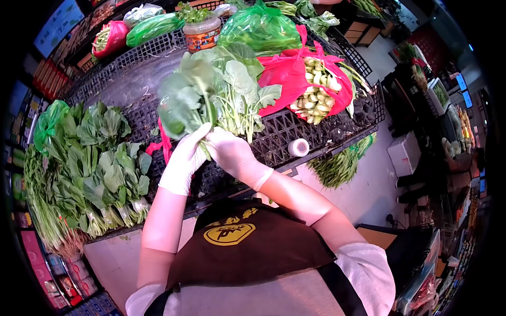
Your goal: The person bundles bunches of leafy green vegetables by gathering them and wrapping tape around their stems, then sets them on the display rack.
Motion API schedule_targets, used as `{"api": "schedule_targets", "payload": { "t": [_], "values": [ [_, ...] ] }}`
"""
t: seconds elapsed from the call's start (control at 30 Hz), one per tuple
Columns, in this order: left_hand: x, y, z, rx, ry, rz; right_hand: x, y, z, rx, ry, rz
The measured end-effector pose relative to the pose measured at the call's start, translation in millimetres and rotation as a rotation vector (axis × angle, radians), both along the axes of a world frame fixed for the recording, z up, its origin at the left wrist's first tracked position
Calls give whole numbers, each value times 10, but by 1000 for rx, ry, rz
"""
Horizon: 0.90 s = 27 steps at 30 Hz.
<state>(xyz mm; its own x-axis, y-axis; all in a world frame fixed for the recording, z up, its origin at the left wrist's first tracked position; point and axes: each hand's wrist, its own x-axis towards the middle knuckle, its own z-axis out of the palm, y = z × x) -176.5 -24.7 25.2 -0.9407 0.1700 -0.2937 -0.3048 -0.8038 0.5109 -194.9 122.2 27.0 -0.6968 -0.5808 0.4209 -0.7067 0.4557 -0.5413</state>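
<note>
Left hand (188, 159), right hand (232, 154) white-gloved; fingers of both clamped on leafy bunch (182, 102). White roll (299, 148) on counter (271, 138), near pink bag (282, 79).

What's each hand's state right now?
Left hand: closed, holding greens.
Right hand: at their stems; whether it grips them cannot be told.

The greens (182, 102), broad-leaved and partly blurred, are bunched upright in the left hand (188, 152) and right hand (231, 154), leaves fanned above light-green stems, left of the pink bag (279, 73).
</note>
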Motion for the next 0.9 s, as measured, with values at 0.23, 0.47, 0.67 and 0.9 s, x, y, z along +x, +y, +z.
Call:
{"api": "schedule_targets", "payload": {
  "t": [0.23,0.47,0.67,0.9],
  "values": [
    [144,-193,-122,223,-101,208,-238,157,151,-341,-180,-39],
    [83,-81,-249,215,54,386,-846,391,-186,67,-525,-257],
    [-53,175,-296,5,-1,314,-884,474,210,-495,-1008,-103],
    [-99,264,-174,-23,103,81,-136,173,87,-316,-270,133]
  ]
}}
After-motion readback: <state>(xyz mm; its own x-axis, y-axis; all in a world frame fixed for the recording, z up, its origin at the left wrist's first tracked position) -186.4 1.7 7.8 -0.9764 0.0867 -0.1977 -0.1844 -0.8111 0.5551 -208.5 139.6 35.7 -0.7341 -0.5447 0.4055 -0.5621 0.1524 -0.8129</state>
